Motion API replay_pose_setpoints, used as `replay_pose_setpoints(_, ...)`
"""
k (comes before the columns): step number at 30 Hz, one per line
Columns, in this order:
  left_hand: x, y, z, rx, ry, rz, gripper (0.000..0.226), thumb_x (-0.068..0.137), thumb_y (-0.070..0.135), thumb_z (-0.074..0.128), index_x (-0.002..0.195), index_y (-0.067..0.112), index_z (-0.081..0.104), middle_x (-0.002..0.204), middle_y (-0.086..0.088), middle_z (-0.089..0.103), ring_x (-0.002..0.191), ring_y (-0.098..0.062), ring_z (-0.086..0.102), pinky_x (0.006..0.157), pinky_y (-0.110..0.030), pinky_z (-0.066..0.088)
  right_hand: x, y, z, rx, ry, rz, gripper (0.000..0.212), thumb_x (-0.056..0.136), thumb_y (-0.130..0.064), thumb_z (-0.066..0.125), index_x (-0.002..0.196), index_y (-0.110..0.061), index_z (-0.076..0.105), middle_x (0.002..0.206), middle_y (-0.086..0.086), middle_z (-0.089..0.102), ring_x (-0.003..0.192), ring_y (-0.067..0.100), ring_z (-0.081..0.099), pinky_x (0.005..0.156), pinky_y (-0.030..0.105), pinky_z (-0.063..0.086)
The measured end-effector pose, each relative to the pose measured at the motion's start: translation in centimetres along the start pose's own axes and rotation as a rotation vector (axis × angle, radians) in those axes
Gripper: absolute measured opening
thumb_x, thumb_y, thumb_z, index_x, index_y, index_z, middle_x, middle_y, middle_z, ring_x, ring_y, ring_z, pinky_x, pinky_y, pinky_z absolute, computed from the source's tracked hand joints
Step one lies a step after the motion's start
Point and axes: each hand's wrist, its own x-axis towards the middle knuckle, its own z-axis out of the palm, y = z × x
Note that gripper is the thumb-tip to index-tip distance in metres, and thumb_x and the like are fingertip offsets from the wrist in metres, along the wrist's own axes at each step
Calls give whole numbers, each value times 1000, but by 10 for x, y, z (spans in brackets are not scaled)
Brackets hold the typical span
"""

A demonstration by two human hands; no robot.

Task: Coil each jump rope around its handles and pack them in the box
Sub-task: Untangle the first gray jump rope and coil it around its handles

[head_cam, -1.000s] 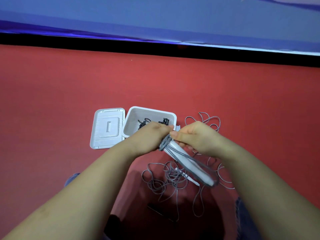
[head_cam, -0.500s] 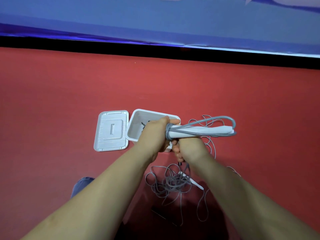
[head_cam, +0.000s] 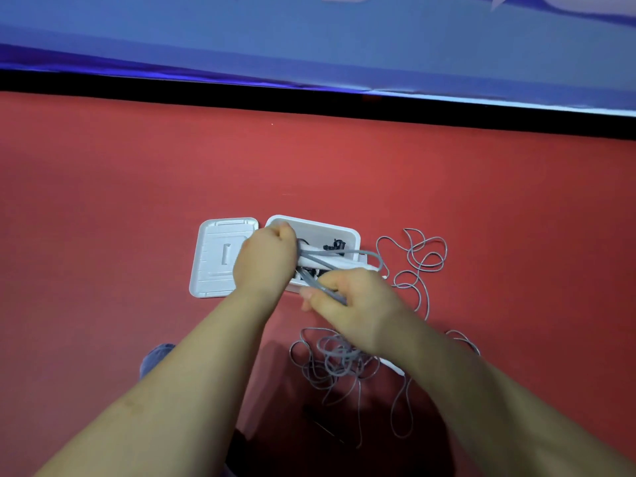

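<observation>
My left hand [head_cam: 265, 259] grips one end of a pair of white jump rope handles [head_cam: 327, 261], held level over the open white box [head_cam: 320, 224]. Grey rope [head_cam: 370, 257] loops along the handles. My right hand [head_cam: 347, 301] pinches a strand of that grey rope just in front of the box. Inside the box lies a black rope [head_cam: 335, 245], partly hidden by the handles. The remaining grey rope [head_cam: 339, 359] trails in a loose tangle on the red floor below my right hand and off to the right [head_cam: 425, 259].
The box's white lid [head_cam: 216, 266] lies flat just left of the box. A red floor [head_cam: 137, 201] surrounds everything, bounded by a black strip and a blue wall [head_cam: 309, 46] at the far side. A knee in blue fabric [head_cam: 156, 356] shows at lower left.
The handles have come down from above the box's right side to lie across the box. My right hand has moved from under the handles to pinch the rope in front.
</observation>
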Motion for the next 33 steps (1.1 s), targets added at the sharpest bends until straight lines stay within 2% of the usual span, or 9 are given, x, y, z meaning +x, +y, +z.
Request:
replay_pose_setpoints(5,-7,8,4,151,-210,82,43,94,25,37,53,15,45,57,-4,50,63,-27,46,56,-29,31,3,17,-31,-307,326,-78,21,84,-39,64,86,-19,71,72,-1,63,74,19,56,67,33,44)
replay_pose_setpoints(9,-18,17,9,51,-456,199,48,97,26,44,51,18,35,45,7,34,45,-10,32,48,-26,26,9,36,-45,-388,252,91,33,87,-53,53,78,-25,68,73,-7,65,73,16,56,66,31,42)
replay_pose_setpoints(13,-23,21,7,-146,-601,224,42,100,27,42,64,16,61,49,9,43,41,-4,34,49,-22,30,11,47,-42,84,-19,198,49,91,-48,50,55,-14,46,43,-5,36,38,8,23,42,24,22)
replay_pose_setpoints(17,-24,24,3,-344,-629,153,47,99,25,41,64,24,71,56,2,53,54,-16,36,50,-24,28,14,43,-42,283,-82,335,43,92,-50,46,63,-18,54,43,-12,47,38,3,41,41,15,34)
replay_pose_setpoints(20,-25,32,2,-517,-604,47,52,99,21,40,54,19,65,41,6,43,40,-11,29,38,-14,21,14,45,-28,1170,-418,183,18,84,-26,54,67,-20,55,46,-10,47,35,-1,40,39,13,34)
replay_pose_setpoints(22,-26,37,4,-609,-573,-34,64,99,20,38,39,19,61,34,9,37,31,-5,28,35,-12,21,16,40,-20,1381,-327,186,27,81,-16,49,54,-21,49,41,-10,37,31,-1,31,36,12,28)
replay_pose_setpoints(26,-25,34,10,-726,-410,-175,29,97,20,49,70,15,59,65,-1,58,61,-15,55,65,-26,49,25,26,-6,1165,24,353,38,95,-12,26,59,-16,36,37,-7,28,28,6,19,32,17,19)
replay_pose_setpoints(30,-16,25,13,-302,-247,-70,21,92,1,44,76,14,47,63,-5,43,50,-17,37,36,-19,27,27,24,10,745,158,370,40,99,-21,33,63,-11,48,34,-6,34,27,8,25,36,15,22)
replay_pose_setpoints(33,-10,18,12,-223,-150,-68,13,92,7,47,83,12,54,78,-10,54,72,-28,52,59,-31,43,22,21,16,617,128,307,42,101,-23,33,67,-12,56,35,-6,40,27,8,36,35,14,29)
